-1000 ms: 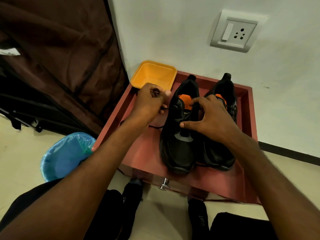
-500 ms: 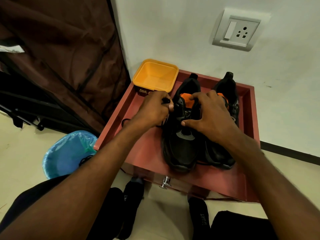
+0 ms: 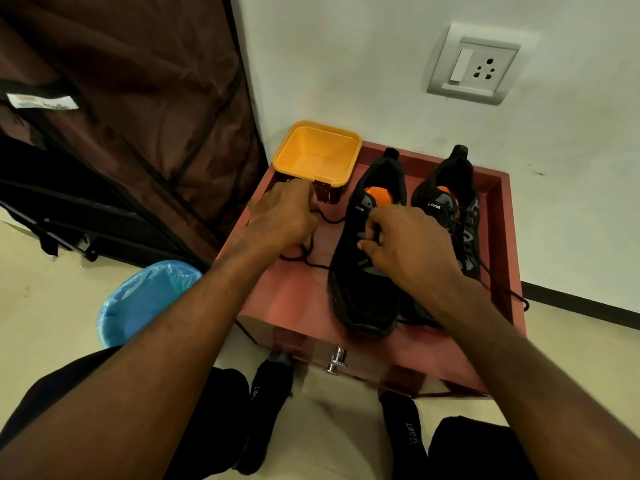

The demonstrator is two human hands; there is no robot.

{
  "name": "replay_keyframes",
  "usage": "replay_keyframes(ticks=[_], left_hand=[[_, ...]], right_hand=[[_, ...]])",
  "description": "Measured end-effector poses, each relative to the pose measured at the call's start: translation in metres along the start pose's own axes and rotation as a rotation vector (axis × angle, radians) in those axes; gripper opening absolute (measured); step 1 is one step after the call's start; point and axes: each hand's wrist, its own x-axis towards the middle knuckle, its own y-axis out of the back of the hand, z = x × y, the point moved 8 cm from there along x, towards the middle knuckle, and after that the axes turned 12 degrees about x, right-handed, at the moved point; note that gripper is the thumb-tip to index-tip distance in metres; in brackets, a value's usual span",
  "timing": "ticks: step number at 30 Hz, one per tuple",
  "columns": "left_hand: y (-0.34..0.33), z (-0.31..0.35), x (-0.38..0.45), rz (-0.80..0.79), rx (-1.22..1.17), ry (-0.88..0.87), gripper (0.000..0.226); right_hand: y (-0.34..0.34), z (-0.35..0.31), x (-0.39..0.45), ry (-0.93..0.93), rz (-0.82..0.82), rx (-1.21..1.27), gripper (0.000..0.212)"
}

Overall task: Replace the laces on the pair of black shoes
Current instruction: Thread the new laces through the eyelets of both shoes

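Two black shoes with orange insoles stand side by side in a red tray (image 3: 504, 216). The left shoe (image 3: 360, 296) has an open tongue; the right shoe (image 3: 460, 188) carries a black lace that trails over the tray's right edge. My left hand (image 3: 284, 216) is to the left of the left shoe, fingers curled round a black lace (image 3: 311, 261) that loops on the tray floor. My right hand (image 3: 408, 247) rests on the left shoe's tongue area, thumb and fingers pinching at its eyelets.
An orange tub (image 3: 318, 154) stands at the tray's back left corner. A blue-lined bin (image 3: 138, 303) is on the floor to the left, beside a brown fabric wardrobe (image 3: 121, 116). A wall socket (image 3: 474, 67) is above. My socked feet (image 3: 273, 403) are below the tray's drawer knob (image 3: 336, 362).
My left hand has pulled away from the shoe to the left, drawing the black lace out onto the tray floor. My right hand has stayed on the left shoe.
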Motion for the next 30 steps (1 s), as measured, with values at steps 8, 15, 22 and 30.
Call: replay_keyframes(ticks=[8,15,22,30], left_hand=[[0.017,0.016,-0.005,0.067,-0.184,-0.067,0.015],[0.031,0.067,-0.024,-0.009,-0.729,-0.330,0.018],[0.029,0.099,-0.049,-0.218,-0.874,-0.446,0.024],[0.014,0.039,-0.022,0.043,0.151,-0.168,0.007]], right_hand=[[0.008,0.020,-0.006,-0.245,-0.061,0.489,0.021],[0.041,0.032,-0.017,-0.436,-0.081,1.459,0.012],[0.080,0.039,-0.015,-0.222,0.038,1.396,0.018],[0.083,0.082,-0.019,-0.344,0.330,1.010,0.017]])
